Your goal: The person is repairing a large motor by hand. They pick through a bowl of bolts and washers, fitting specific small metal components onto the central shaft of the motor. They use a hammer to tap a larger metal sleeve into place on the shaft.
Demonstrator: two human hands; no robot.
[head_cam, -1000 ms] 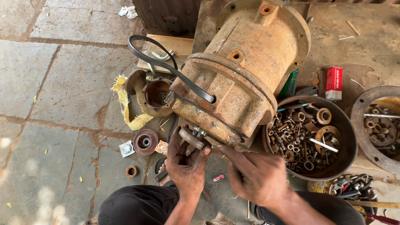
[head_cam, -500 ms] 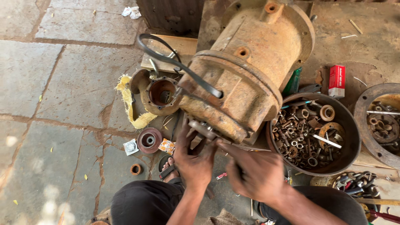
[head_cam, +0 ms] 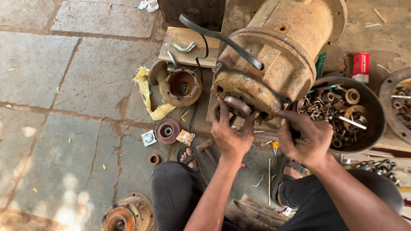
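On the stone floor, a big rusty motor point(head_cam: 274, 55) lies on its side, its near end facing the person who squats in front of it. At that end sits a small round metal disc point(head_cam: 236, 105), and the left hand point(head_cam: 231, 134) grasps it from below, thumb on one side and fingers point(head_cam: 222, 112) on the other. The right hand point(head_cam: 305, 139) is just beside, curled against the lower edge of the motor's end, with its thumb stretched toward the disc; whether it grips anything I cannot tell. A black rubber belt point(head_cam: 222, 38) loops across the top of the motor.

Left of the motor, a rusty cup-shaped housing point(head_cam: 182, 85) rests on the floor with a strip of yellow rag point(head_cam: 147, 98) beside it. Behind it, a wooden board point(head_cam: 188, 47) carries a bent metal piece. Nearer the person lies a small round reddish pulley point(head_cam: 167, 130), and a rusty flange point(head_cam: 128, 214) sits at the bottom edge. Right of the motor, a dark round pan point(head_cam: 374, 124) holds a heap of nuts, washers and other small parts, with a small red box point(head_cam: 361, 66) behind it.
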